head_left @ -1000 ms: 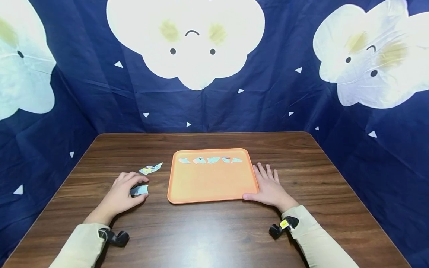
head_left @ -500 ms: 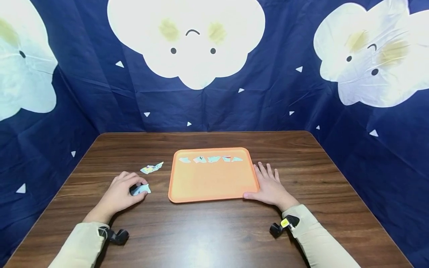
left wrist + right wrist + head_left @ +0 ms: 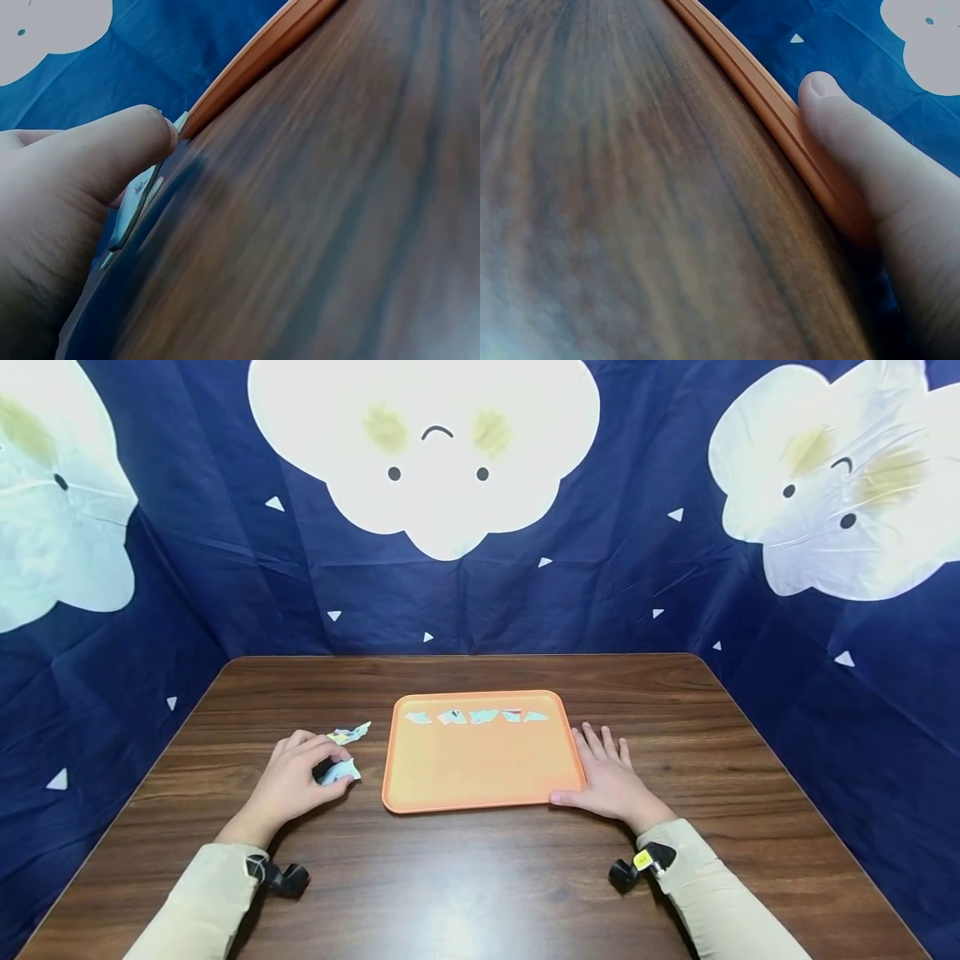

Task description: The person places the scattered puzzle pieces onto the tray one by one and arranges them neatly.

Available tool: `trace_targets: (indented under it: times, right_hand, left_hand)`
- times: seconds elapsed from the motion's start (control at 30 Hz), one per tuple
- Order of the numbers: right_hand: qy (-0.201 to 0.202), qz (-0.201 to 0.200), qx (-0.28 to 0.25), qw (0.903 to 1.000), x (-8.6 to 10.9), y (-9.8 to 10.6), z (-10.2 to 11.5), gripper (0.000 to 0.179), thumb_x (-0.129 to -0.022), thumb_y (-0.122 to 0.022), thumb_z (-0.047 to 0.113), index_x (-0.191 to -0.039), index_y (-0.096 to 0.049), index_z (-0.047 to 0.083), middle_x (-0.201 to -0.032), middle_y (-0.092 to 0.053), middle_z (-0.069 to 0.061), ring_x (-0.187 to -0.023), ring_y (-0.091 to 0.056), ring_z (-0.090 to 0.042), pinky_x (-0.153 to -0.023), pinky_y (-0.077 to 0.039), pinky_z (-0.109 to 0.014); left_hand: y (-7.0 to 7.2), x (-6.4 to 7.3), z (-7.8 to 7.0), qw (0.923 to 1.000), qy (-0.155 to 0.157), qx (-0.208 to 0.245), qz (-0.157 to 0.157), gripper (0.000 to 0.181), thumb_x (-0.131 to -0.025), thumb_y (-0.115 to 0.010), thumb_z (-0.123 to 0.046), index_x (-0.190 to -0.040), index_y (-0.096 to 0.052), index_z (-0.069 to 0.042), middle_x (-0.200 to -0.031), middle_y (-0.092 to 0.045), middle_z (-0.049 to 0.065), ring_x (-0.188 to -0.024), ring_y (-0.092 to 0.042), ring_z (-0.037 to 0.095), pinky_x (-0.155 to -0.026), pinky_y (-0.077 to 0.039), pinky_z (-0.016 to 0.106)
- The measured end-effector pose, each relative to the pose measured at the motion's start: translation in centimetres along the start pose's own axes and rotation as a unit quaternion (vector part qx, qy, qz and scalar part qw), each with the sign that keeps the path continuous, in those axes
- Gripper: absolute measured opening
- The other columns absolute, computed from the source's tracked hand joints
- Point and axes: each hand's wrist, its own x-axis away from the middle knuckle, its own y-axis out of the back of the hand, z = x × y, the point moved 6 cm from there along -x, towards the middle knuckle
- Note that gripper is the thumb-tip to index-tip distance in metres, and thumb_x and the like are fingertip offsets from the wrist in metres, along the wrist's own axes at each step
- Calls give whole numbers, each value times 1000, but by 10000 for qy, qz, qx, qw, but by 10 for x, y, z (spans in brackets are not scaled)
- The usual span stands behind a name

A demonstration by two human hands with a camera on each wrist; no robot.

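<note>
Between thumb and fingers my left hand [image 3: 296, 781] pinches a pale blue piece of torn paper [image 3: 341, 771], left of the orange tray [image 3: 483, 768]. In the left wrist view the paper piece [image 3: 133, 202] shows behind the thumb, with part of it hidden. My right hand [image 3: 611, 781] lies with fingers spread at the tray's right edge. Its thumb [image 3: 840, 124] rests on the tray's rim in the right wrist view. Several torn paper pieces [image 3: 483, 716] lie in a row along the far side of the tray.
More torn, colourful paper [image 3: 350, 733] lies on the wooden table [image 3: 480, 885] just beyond my left hand. A dark blue cloth with white clouds [image 3: 423, 452] hangs behind the table and along both sides.
My left hand has closed its fingers on the pale blue paper piece and moved with it rightward, closer to the tray. The right hand has stayed at the tray's edge.
</note>
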Motion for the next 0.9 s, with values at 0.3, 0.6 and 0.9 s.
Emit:
trace_targets:
  times: [0.3,0.6,0.9]
  right_hand:
    - [73,-63,0,10000,2,1,-1,127,-73,-62,83,-161,-15,4,-166,-12,-24,-151,-1,-50,-114,-1,-70]
    - [10,49,28,10000,-1,0,0,128,-73,-59,85,-162,-14,5,-167,-10,-22,-152,0,-48,-115,0,-70]
    - [67,-18,-59,10000,2,1,1,127,-74,-62,83,-161,-15,3,-166,-11,-25,-151,-1,-50,-114,0,-71]
  left_hand:
    - [-15,-21,-18,9997,-55,227,-14,28,-73,-84,-36,-95,-73,-23,-97,-70,-7,-98,-53,21,-90,-34,52]
    - [-32,-37,-38,9991,-97,383,173,32,-73,-86,-42,-96,-75,-23,-98,-70,-6,-97,-52,20,-93,-34,53]
    - [-47,-56,-57,9971,-223,719,131,34,-72,-88,-40,-98,-77,-21,-99,-71,-6,-95,-51,20,-93,-33,48]
